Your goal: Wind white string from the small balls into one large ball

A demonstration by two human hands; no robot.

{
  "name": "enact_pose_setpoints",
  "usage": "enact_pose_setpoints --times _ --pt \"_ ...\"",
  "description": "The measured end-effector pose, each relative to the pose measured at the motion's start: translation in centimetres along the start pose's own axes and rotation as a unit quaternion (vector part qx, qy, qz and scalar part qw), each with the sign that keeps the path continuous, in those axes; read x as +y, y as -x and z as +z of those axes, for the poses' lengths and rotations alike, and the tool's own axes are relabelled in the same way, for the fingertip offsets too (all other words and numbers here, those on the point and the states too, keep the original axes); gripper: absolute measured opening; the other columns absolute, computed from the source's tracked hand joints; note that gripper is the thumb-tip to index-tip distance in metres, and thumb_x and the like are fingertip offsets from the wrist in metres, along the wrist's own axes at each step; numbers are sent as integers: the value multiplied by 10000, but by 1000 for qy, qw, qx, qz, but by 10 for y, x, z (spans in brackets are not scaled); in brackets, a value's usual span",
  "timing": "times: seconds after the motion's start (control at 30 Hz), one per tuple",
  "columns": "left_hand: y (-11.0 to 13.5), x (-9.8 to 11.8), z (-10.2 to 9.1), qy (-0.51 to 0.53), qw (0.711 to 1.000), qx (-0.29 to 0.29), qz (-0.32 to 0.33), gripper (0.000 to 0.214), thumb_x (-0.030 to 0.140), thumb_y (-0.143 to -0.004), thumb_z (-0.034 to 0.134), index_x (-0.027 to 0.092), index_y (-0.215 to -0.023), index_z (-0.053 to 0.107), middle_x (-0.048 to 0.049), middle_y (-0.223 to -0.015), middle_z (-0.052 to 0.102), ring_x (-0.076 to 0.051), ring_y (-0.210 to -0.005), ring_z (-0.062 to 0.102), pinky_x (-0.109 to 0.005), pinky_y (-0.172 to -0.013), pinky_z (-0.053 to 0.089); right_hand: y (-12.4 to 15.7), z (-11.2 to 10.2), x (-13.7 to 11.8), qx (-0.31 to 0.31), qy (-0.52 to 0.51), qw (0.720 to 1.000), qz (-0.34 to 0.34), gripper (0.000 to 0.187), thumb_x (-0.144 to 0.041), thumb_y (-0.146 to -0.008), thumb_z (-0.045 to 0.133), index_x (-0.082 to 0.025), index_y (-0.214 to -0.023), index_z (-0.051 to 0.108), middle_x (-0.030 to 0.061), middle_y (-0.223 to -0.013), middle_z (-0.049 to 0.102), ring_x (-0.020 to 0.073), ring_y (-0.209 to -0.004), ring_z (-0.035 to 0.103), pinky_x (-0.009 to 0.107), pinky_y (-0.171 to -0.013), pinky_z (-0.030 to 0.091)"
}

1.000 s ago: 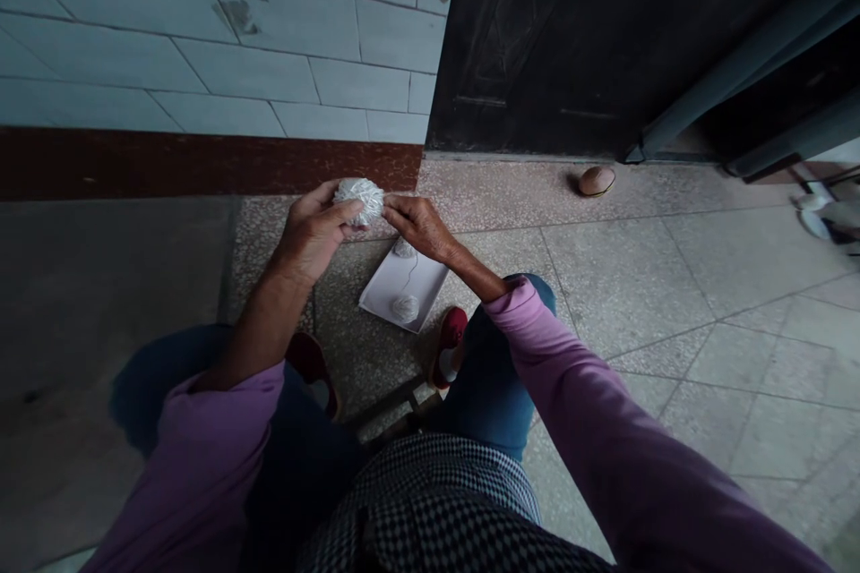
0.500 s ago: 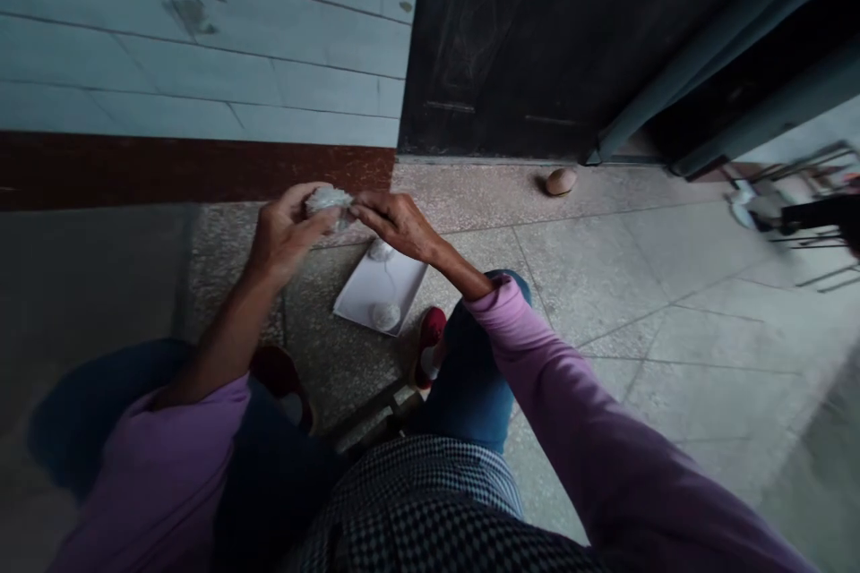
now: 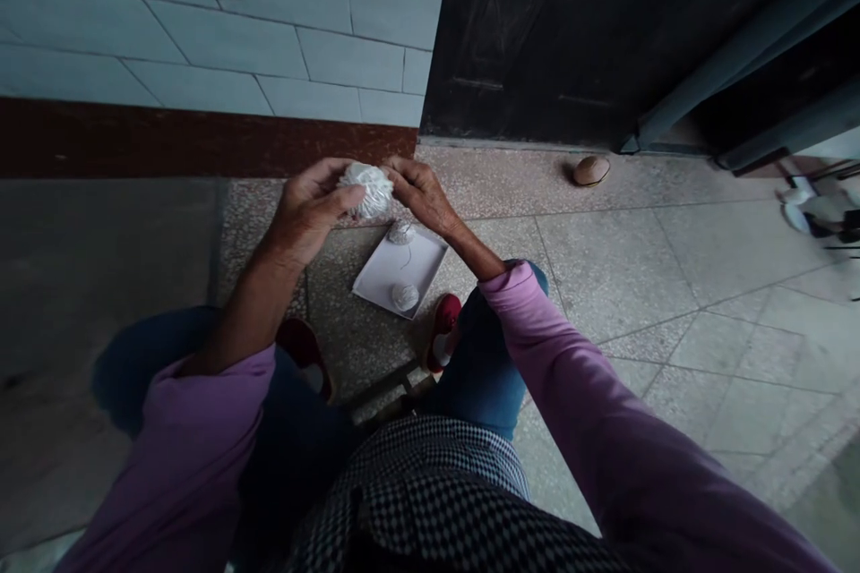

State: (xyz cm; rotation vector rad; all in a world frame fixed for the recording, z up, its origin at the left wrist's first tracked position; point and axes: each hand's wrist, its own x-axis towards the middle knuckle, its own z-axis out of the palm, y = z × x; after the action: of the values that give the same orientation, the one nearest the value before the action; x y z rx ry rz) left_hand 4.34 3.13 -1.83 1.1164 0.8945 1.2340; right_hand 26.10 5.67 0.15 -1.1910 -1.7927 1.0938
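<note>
My left hand (image 3: pixel 309 215) is wrapped around a white ball of thread (image 3: pixel 366 186), held out over the floor. My right hand (image 3: pixel 422 195) pinches at the right side of the same ball, fingers closed. Below them a white flat tray (image 3: pixel 386 277) lies on the floor with two small balls of thread on it, one at its far end (image 3: pixel 401 233) and one at its near end (image 3: pixel 405 296). A thin strand runs up from the tray toward my hands. I am seated, with my red shoes (image 3: pixel 444 340) on the floor by the tray.
A tiled wall with a dark red skirting (image 3: pixel 202 139) is ahead, and a dark door (image 3: pixel 551 36) to its right. A brown oval object (image 3: pixel 590 170) lies at the door's foot. Chair legs and pale objects (image 3: pixel 816 210) show at the right edge. Terrazzo floor extends right.
The view swung right and back left. Both hands stay on the ball; my right fingers have shifted around its right side.
</note>
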Motion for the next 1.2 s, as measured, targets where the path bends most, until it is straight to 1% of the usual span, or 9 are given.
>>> enact_pose_setpoints --times 0.17,0.3,0.4,0.47,0.57,0.73,0.83,1.0,1.2 --pt "-16 -10 -11 80 991 98 40 727 427 -669 1206 261 -1128 667 -70 -1251 852 -303 -1194 768 -348 -862 675 4 16 -6 -85 33 996 14 566 -555 -1380 746 -267 -899 663 32 -915 692 240 -981 644 370 -1007 562" --pt "-20 -17 -16 74 985 150 35 791 377 -614 1218 269 -1140 637 -2 -1140 818 -251 -1131 740 -316 -845 639 14 17 -6 -109 63 992 4 502 -503 -1361 754 -273 -919 693 52 -972 773 267 -1014 695 398 -1060 583" --pt "-20 -21 -17 36 987 154 25 764 334 -682 1212 259 -1159 619 46 -1070 799 -185 -1035 717 -288 -843 605 18 13 -7 -122 66 990 -17 517 -549 -1356 738 -270 -924 693 40 -965 759 269 -996 701 408 -1050 583" --pt "-19 -26 -16 -3 990 137 39 722 336 -756 1215 248 -1163 625 59 -1013 777 -160 -979 711 -283 -840 595 20 10 -8 -113 64 991 -29 507 -559 -1345 765 -271 -932 706 39 -970 757 265 -1001 705 397 -1032 581" --pt "-15 -31 -12 -39 996 77 35 625 440 -864 1182 236 -1177 681 34 -971 789 -164 -899 742 -274 -751 567 19 3 -12 -73 49 995 -41 492 -564 -1335 796 -272 -947 719 51 -990 759 264 -1011 702 390 -1013 576" --pt "-6 -25 -5 -38 999 -16 -1 576 500 -766 1174 263 -1112 780 -19 -905 822 -196 -729 742 -260 -582 545 14 -10 -13 8 38 998 -41 649 -702 -1293 813 -296 -848 570 31 -849 591 271 -923 604 408 -896 534" --pt "1 -12 -3 -36 997 -61 -19 546 477 -736 1183 247 -1097 843 -42 -888 832 -202 -700 741 -251 -570 553 12 -11 -12 16 16 999 -41 728 -778 -1248 856 -317 -807 504 16 -810 506 257 -881 526 410 -839 507" --pt "10 -2 2 16 996 -72 -48 538 469 -699 1199 243 -1078 891 -50 -905 858 -210 -714 780 -240 -602 617 10 -3 -9 14 -5 1000 -22 783 -815 -1220 891 -324 -792 456 15 -789 476 261 -882 498 406 -820 515" --pt "9 -13 6 5 995 -62 -73 605 672 -750 1206 229 -932 837 -75 -897 836 -219 -727 773 -252 -554 579 2 2 -2 5 -28 1000 0 757 -738 -1216 946 -317 -785 489 7 -778 488 252 -877 503 398 -807 507"
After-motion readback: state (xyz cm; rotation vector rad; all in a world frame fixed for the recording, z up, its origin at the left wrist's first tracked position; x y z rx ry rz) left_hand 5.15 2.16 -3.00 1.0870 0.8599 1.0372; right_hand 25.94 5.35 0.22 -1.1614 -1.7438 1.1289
